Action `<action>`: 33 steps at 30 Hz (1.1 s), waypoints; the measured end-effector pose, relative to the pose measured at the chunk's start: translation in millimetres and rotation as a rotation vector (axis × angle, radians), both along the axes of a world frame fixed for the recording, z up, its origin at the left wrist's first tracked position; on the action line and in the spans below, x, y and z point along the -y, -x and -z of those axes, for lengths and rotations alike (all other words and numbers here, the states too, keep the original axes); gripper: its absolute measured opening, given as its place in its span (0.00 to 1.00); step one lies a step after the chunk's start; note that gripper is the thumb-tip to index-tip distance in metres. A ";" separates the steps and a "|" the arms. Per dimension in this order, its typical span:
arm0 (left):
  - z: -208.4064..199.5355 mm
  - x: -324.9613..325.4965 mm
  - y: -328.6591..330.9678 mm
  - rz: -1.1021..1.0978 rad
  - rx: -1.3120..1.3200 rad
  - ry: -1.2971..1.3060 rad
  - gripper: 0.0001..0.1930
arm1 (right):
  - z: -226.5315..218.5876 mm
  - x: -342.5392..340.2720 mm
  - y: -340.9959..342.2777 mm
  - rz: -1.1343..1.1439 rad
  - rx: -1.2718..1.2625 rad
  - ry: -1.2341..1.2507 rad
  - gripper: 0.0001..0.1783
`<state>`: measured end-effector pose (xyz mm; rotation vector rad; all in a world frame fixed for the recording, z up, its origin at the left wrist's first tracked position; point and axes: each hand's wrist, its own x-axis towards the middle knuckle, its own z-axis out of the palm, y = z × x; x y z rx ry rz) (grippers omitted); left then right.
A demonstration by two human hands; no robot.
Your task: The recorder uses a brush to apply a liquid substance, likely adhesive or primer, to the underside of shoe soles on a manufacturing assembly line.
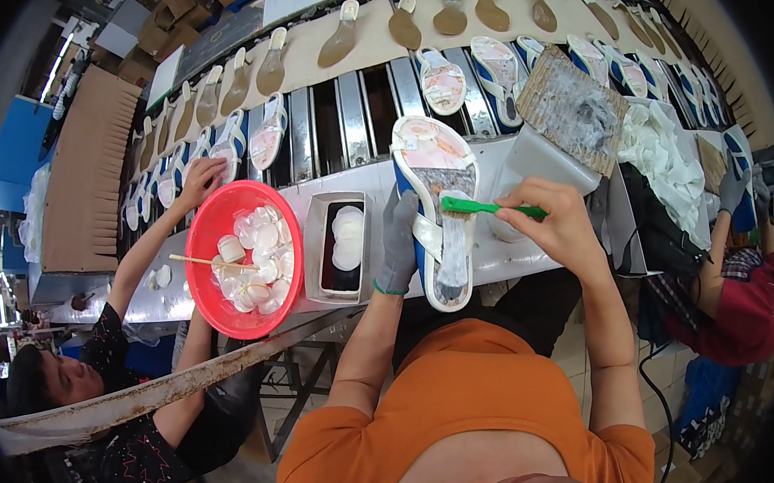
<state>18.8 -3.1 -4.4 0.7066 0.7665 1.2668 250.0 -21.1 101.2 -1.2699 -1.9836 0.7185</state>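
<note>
My left hand [398, 241], in a grey glove, is closed round the edge of a blue and white sandal [432, 153], holding it upright with the sole's inner face toward me. The sandal's lower part is coated whitish, while its upper part shows a pinkish patterned layer. In my bare right hand [551, 215] is a green brush [470, 205], gripped by its handle. Its bristles touch or hover just over the middle of the sandal; I cannot tell which. Beyond the right hand stands a translucent plastic container [539, 164] with a crusted board [572, 107] across its top.
At left are a red basin [296, 275] of white round pads and a small box [313, 238] with more pads. A roller conveyor [356, 118] carries sandals, with tan soles [340, 38] behind. White cloth [659, 155] lies at right. Co-workers sit on both sides; one's hand [203, 178] touches sandals.
</note>
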 end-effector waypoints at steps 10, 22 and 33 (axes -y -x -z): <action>-0.1 -20.6 1.8 0.040 0.031 0.145 0.26 | -3.0 -36.9 -0.3 0.352 -0.241 -0.244 0.07; 21.9 -216.1 51.3 -1.255 0.039 0.020 0.31 | 19.7 15.8 -57.8 0.570 -0.748 -0.246 0.07; 120.8 -306.6 77.0 -1.172 0.558 0.400 0.23 | 24.8 38.9 -67.6 0.626 -0.766 -0.244 0.09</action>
